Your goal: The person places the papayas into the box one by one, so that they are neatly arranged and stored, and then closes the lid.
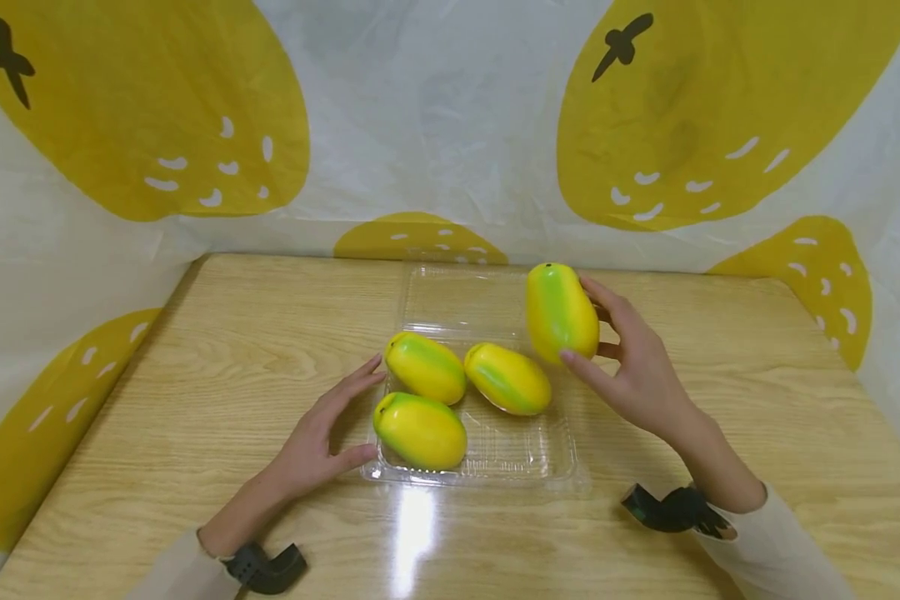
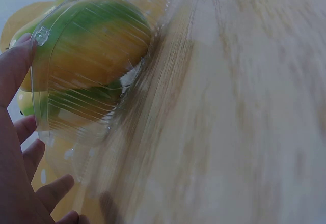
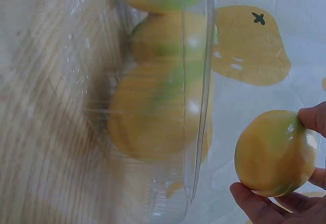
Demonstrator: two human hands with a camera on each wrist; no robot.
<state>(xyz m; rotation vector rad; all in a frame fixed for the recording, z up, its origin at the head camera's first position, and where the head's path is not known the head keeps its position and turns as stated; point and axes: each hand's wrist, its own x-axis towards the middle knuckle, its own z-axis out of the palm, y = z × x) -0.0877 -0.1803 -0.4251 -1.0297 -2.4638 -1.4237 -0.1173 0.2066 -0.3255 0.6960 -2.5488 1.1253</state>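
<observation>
My right hand (image 1: pixel 641 375) grips a glossy yellow-green mango (image 1: pixel 561 313), thumb at its lower end and fingers behind its right side. It is held up over the right part of a clear plastic clamshell box (image 1: pixel 517 446). In the right wrist view the held mango (image 3: pixel 275 152) is apart from the box wall (image 3: pixel 196 132). Three mangoes lie in the box: one at the upper left (image 1: pixel 425 368), one at the lower left (image 1: pixel 420 433) and one in the middle (image 1: pixel 507 379). My left hand (image 1: pixel 315 437) has its fingers spread at the box's left side, thumb at the rim in the left wrist view.
The box's clear lid (image 1: pixel 461 296) lies folded back toward the rear of the wooden table (image 1: pixel 270 333). Behind and beside the table hangs a white cloth (image 1: pixel 435 125) with large yellow fruit prints. Dark camera bands (image 1: pixel 266 569) sit on both wrists.
</observation>
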